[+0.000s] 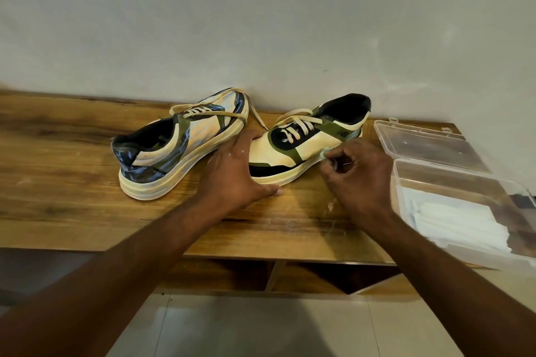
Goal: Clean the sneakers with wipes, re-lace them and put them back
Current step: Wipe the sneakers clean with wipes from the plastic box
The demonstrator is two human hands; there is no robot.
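Note:
Two cream, green and black sneakers stand on a wooden shelf top point(72, 182). The left sneaker point(179, 145) points its heel toward me, laces loose. The right sneaker point(304, 142) lies with its toe toward me. My left hand point(232, 171) rests with spread fingers over the right sneaker's toe, holding it down. My right hand point(353, 174) pinches a small pale wipe point(326, 152) against the side of the right sneaker, just above its sole.
A clear plastic box point(452, 182) with its lid open sits at the right edge of the shelf top, folded white wipes point(452, 223) inside. A pale wall rises behind the sneakers. Open shelf compartments point(261, 275) lie below, tiled floor beneath.

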